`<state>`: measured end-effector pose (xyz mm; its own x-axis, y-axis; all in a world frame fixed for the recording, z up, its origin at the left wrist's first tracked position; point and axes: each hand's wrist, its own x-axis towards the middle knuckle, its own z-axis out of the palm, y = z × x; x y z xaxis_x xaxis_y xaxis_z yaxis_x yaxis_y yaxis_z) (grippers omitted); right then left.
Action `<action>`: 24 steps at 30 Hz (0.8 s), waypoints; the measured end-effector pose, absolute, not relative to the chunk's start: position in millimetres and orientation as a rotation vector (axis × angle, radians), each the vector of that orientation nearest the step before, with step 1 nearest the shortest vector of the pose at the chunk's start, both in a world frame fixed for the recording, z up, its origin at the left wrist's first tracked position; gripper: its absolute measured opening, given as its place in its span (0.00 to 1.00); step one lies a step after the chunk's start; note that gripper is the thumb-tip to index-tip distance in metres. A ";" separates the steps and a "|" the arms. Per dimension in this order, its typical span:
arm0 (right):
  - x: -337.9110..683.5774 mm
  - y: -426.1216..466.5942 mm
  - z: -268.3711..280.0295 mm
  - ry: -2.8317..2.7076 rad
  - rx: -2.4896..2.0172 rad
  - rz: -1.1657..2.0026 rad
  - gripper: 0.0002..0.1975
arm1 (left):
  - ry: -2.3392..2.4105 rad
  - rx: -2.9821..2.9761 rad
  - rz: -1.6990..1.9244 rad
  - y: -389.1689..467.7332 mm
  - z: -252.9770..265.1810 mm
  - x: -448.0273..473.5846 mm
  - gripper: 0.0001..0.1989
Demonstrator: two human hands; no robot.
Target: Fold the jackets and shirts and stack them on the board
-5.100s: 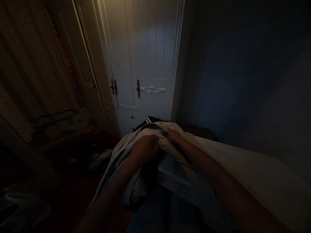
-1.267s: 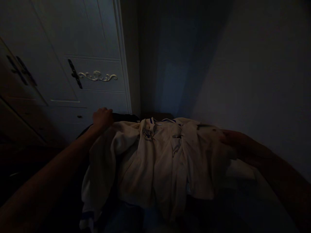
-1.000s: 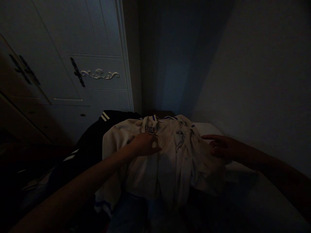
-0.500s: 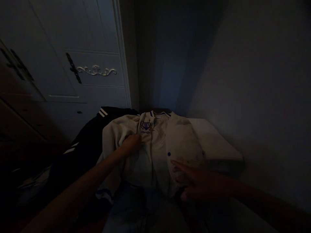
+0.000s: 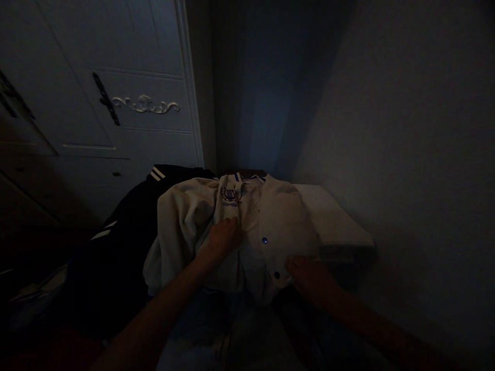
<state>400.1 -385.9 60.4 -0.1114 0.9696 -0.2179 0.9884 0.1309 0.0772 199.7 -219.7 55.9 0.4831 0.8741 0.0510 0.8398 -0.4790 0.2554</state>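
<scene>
A cream jacket lies spread before me, with a blue-striped collar, blue snap buttons and a dark embroidered emblem on its left-hand front panel. My left hand is closed on the front edge of that panel, just below the emblem. On the other side, my right hand has its fingers curled onto the lower part of the right-hand front panel, beside the lowest visible button. The scene is dark, so the fingertips of both hands are hard to make out. The two front panels lie apart, and the lining shows between them.
A black garment with white stripes lies to the left. Behind it stands a white wardrobe with dark handles. A pale flat-topped object is under the jacket at the right, near the grey wall. Bluish fabric shows below.
My left hand has moved right along the panel edge. My right hand, pointing with a finger earlier, has curled onto the jacket's lower right front. The left-hand sleeve has shifted, and the view has moved slightly.
</scene>
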 end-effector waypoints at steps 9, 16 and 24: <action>379.0 -431.6 50.7 2.171 2.334 -0.511 0.15 | 1.105 1.175 0.991 -175.8 57.7 141.4 0.14; 373.5 -426.0 47.1 2.225 2.106 -0.957 0.12 | 1.127 1.059 1.027 -178.1 44.9 133.0 0.17; 344.5 -339.1 64.0 2.657 2.232 -1.781 0.24 | 1.073 1.014 1.001 -175.2 28.0 133.3 0.18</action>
